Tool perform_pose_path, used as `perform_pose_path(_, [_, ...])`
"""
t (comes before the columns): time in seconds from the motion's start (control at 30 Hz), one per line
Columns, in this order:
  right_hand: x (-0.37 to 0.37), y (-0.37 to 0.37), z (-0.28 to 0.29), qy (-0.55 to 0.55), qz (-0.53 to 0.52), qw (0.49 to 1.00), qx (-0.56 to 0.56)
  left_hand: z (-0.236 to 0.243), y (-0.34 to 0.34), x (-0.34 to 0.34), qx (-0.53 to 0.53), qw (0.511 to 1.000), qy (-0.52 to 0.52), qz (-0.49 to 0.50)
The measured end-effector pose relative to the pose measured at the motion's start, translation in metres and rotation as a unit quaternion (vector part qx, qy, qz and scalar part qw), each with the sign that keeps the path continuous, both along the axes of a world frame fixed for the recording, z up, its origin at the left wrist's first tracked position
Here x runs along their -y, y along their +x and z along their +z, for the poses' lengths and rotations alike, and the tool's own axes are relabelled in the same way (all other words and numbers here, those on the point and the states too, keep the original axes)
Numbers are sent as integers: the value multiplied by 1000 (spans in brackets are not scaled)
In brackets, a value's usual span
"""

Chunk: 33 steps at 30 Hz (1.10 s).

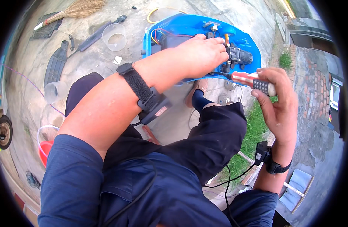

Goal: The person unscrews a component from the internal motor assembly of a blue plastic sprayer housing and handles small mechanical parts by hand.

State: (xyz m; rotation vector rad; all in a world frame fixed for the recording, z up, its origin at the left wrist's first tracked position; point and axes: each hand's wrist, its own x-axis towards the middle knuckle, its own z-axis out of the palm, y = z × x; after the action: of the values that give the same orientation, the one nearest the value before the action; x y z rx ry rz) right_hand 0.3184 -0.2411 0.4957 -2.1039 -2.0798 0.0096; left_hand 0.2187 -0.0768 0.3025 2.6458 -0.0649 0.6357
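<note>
A blue plastic housing (252, 41) at the upper middle holds a dark pump (240, 56), a dark box, thin wires and an orange hose fitting (227, 38). My left hand (206, 53) reaches across it, fingers curled over parts beside the pump; what they grip is hidden. My right hand (278, 100) holds a screwdriver (263, 87) with a red and black handle, its shaft pointing left into the housing's lower edge below the pump.
My legs (219, 136) are under the housing. A straw broom (79, 9), dark plastic pieces (56, 66), clear containers (114, 38) and a red bucket (45, 153) lie left. A wheel (4, 132) stands at far left. Grass (253, 125) and brick edging are right.
</note>
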Motion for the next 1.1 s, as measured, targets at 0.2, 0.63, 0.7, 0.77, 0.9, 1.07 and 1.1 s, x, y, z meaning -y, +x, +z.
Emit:
perform_pose_path(0.2, [0, -10, 0, -66, -155, 984, 58, 1, -2, -2, -8, 1000, 3, 2])
perform_pose_path(0.63, [1, 0, -2, -28, -52, 998, -36, 1, -3, -2, -18, 1000, 5, 1])
perform_pose_path(0.7, [4, 5, 0, -27, 28, 999, -30, 2, -3, -1, -15, 1000, 7, 2])
perform_pose_path(0.77, [7, 5, 1, -50, -51, 997, -18, 1, -2, -1, -12, 1000, 6, 2])
perform_pose_path(0.9, [7, -4, -3, -65, -162, 985, 15, 2, -1, -1, -17, 1000, 3, -3])
perform_pose_path(1.07, [5, 8, -4, -18, 8, 999, -37, 1, -2, -1, -20, 1000, 7, 0])
perform_pose_path(1.1, [6, 6, -3, -18, 8, 999, -37, 1, -2, -1, -17, 1000, 5, 0])
